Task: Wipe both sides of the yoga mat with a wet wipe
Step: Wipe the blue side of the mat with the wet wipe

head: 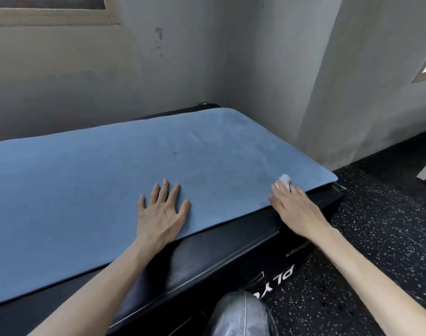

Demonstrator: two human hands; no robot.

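Fingers of the left hand [162,209] are spread flat, pressing the mat [110,180]; right hand [295,207] has its fingers down on a white wipe [284,178] near the mat's right corner, can't tell how tight; mat lies over a black box [219,258] against the wall [85,81]; speckled floor [376,238] beside it.
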